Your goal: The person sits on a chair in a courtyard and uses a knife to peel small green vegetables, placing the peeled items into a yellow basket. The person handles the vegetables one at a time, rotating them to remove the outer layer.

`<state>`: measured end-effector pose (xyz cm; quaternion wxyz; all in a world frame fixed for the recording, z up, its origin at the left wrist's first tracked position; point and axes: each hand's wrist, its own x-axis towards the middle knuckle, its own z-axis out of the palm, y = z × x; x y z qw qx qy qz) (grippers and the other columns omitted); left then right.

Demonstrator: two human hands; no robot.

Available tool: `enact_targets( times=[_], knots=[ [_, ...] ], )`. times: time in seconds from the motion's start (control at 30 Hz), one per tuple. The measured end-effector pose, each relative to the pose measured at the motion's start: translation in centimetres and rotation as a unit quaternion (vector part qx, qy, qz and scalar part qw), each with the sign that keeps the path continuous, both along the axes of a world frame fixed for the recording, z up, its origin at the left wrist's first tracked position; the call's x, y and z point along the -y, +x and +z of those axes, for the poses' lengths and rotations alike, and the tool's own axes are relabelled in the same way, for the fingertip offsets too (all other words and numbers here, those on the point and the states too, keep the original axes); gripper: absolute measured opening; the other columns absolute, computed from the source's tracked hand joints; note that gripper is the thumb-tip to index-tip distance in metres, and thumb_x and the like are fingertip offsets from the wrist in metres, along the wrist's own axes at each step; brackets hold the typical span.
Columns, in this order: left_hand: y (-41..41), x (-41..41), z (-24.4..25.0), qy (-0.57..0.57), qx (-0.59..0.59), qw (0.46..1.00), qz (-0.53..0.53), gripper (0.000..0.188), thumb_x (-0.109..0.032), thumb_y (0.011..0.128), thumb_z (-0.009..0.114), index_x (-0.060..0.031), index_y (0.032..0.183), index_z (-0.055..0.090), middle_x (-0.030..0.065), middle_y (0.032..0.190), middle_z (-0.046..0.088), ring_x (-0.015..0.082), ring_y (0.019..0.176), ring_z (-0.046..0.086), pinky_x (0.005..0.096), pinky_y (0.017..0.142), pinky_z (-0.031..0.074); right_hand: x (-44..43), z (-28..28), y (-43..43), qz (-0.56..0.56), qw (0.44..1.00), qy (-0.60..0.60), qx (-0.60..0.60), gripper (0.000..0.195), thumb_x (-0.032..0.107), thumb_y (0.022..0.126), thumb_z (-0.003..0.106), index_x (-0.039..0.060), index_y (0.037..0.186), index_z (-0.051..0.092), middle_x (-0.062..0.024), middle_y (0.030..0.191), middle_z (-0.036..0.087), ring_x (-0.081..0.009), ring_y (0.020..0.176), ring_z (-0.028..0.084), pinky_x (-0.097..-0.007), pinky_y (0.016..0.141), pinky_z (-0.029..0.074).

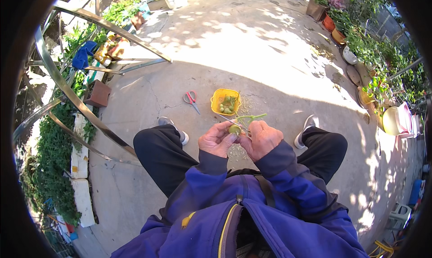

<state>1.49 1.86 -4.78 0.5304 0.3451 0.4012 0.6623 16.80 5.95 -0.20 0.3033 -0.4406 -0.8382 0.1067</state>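
My left hand [217, 139] pinches a small round green fruit [235, 129], perhaps an unripe tomato, between thumb and fingers. A green stem [252, 117] juts out above it towards the right. My right hand [265, 139] grips one end of a thin metal tool [229, 120], which crosses over the fruit; its exact kind is unclear, and my fingers hide its handle end. Just beyond my hands, a yellow plastic basket [214, 106] holds several green fruits [227, 106] with stems. Scissors with red handles [191, 96] lie on the concrete left of the basket.
Pale scraps [248, 104] litter the concrete floor [135, 99] around the basket. Bent metal tubing [84, 111] arches along the left, near a brown block [98, 93] and green plants [55, 163]. Potted plants [368, 92] line the right side. My shoes [307, 128] flank the work spot.
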Motion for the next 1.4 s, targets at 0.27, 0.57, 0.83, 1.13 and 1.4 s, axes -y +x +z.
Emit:
enact_targets(
  times=[0.27, 0.57, 0.83, 1.13, 1.4],
  knots=[
    [0.0, 0.1, -0.3, -0.020, 0.032, 0.999, -0.016, 0.030, 0.006, 0.091, 0.061, 0.0021, 0.121, 0.057, 0.0193, 0.112, 0.068, 0.0244, 0.097, 0.070, 0.0373, 0.084, 0.060, 0.0, -0.7, 0.3, 0.052, 0.997, 0.043, 0.047, 0.025, 0.025, 0.081, 0.073, 0.0065, 0.080, 0.055, -0.0116, 0.073, 0.060, -0.0287, 0.059, 0.063, -0.0382, 0.049, 0.049],
    [-0.2, -0.2, -1.4, 0.037, 0.174, 0.978, -0.106, 0.032, 0.006, 0.092, 0.057, -0.0002, 0.123, 0.051, 0.0206, 0.120, 0.063, 0.0308, 0.109, 0.065, 0.0441, 0.095, 0.055, -0.3, 0.5, 0.6, -0.002, 0.993, -0.116, -0.003, 0.032, 0.032, 0.080, 0.073, 0.0030, 0.080, 0.059, -0.0162, 0.076, 0.064, -0.0353, 0.063, 0.065, -0.0446, 0.056, 0.052],
    [-0.1, 0.1, -1.8, 0.030, 0.123, 0.989, -0.071, 0.030, 0.009, 0.090, 0.060, 0.0038, 0.119, 0.055, 0.0185, 0.113, 0.065, 0.0281, 0.104, 0.067, 0.0415, 0.093, 0.056, -0.4, -0.4, 0.8, 0.010, 0.991, -0.133, 0.016, 0.031, 0.030, 0.081, 0.072, 0.0029, 0.079, 0.058, -0.0170, 0.075, 0.064, -0.0357, 0.064, 0.065, -0.0443, 0.056, 0.052],
    [0.2, 0.3, -2.1, -0.031, 0.072, 0.997, -0.010, 0.029, 0.002, 0.092, 0.064, 0.0056, 0.119, 0.057, 0.0171, 0.108, 0.068, 0.0231, 0.097, 0.069, 0.0356, 0.085, 0.059, 0.8, -2.0, 0.1, 0.019, 0.999, 0.004, 0.026, 0.027, 0.026, 0.083, 0.072, 0.0063, 0.078, 0.054, -0.0131, 0.073, 0.060, -0.0302, 0.059, 0.063, -0.0398, 0.050, 0.050],
    [-0.2, 0.1, -1.7, 0.019, -0.014, 1.000, -0.010, 0.034, 0.008, 0.088, 0.065, 0.0047, 0.121, 0.057, 0.0156, 0.106, 0.069, 0.0216, 0.097, 0.069, 0.0326, 0.087, 0.057, 0.3, -1.5, -0.1, -0.025, 0.999, -0.040, 0.016, 0.028, 0.026, 0.081, 0.073, 0.0060, 0.079, 0.054, -0.0132, 0.073, 0.059, -0.0310, 0.059, 0.063, -0.0404, 0.050, 0.050]
  ],
)
